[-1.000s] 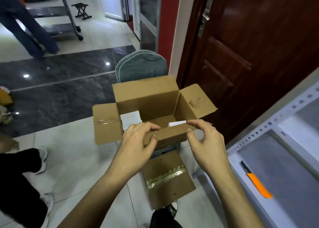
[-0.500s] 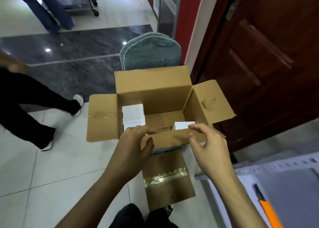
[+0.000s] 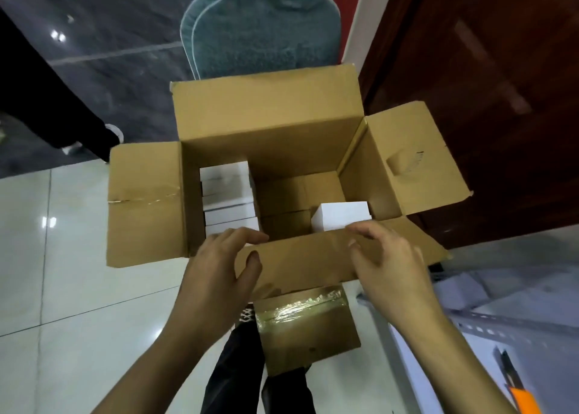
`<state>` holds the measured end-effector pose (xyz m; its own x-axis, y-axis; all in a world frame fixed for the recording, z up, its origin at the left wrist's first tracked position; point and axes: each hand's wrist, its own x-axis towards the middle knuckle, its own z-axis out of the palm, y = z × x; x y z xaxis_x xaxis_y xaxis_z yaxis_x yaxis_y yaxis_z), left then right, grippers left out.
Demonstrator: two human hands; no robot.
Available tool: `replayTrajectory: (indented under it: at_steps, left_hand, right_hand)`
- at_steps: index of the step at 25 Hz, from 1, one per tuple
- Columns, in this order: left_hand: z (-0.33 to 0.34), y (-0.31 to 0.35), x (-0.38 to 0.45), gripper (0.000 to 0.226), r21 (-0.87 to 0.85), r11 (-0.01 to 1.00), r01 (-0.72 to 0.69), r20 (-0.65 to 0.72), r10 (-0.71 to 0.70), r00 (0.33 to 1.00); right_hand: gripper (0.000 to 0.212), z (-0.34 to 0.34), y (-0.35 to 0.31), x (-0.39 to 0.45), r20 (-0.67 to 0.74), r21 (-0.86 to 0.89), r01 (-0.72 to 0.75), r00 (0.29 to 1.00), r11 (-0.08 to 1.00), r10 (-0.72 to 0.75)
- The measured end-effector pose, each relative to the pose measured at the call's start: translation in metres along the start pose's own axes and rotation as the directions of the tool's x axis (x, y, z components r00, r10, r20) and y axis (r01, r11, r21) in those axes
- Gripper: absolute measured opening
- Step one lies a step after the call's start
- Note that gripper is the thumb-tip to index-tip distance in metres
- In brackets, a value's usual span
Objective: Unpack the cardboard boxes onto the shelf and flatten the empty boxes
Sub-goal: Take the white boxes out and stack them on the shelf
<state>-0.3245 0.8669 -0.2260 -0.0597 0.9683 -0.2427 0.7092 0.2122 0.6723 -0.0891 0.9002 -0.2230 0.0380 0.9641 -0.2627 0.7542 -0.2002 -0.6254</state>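
Observation:
An open cardboard box [image 3: 266,122] stands in front of me with all its flaps spread out. Inside, several white boxes [image 3: 225,194] are stacked along the left wall, and one white box [image 3: 341,214] lies at the near right. My left hand [image 3: 216,263] grips the box's near wall, fingers over the rim and thumb on the outside. My right hand [image 3: 388,263] holds the same wall further right, its fingertips curled over the rim just in front of the single white box. The near flap [image 3: 304,329], with shiny tape on it, hangs down.
A teal cushioned chair [image 3: 260,28] stands right behind the box and a dark wooden door [image 3: 485,69] is to the right. The grey metal shelf [image 3: 470,319] lies at the lower right with an orange utility knife [image 3: 520,395] on it. Another person's leg [image 3: 47,100] is at the left.
My view has tipped down and closer over the box, showing its inside. Both hands stay on the near wall. The person at the left has walked across.

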Motion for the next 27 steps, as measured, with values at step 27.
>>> replayTrajectory:
  at_steps: [27]
  left_hand:
    - [0.072, -0.167, 0.167, 0.041, 0.367, 0.930, 0.008, 0.335, -0.140, 0.932]
  right_hand:
    - [0.072, 0.117, 0.088, 0.240, 0.596, -0.679, 0.211, 0.718, 0.703, 0.360]
